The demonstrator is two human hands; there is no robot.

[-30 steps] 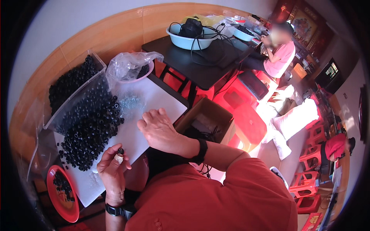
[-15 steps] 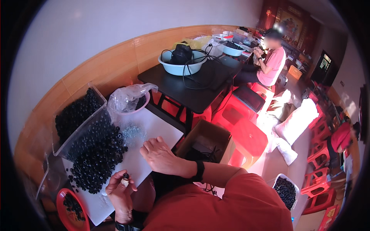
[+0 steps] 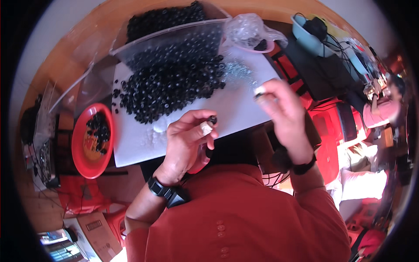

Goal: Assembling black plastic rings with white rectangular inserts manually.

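The left hand point(image 3: 182, 140) pinched a small black piece point(image 3: 212, 119) between thumb and finger, just above the near edge of a white surface point(image 3: 238, 102). The right hand point(image 3: 287, 115), blurred, was raised near the right edge; whether its bent fingers held anything could not be told. Beyond lay heaped black pieces point(image 3: 172, 94) before a clear bin point(image 3: 131, 54); a red bowl point(image 3: 80, 155) stood left.

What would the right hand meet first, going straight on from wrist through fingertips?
Probably the scattered pale-blue bits on the white board, though the right hand is blurred and its height unclear.
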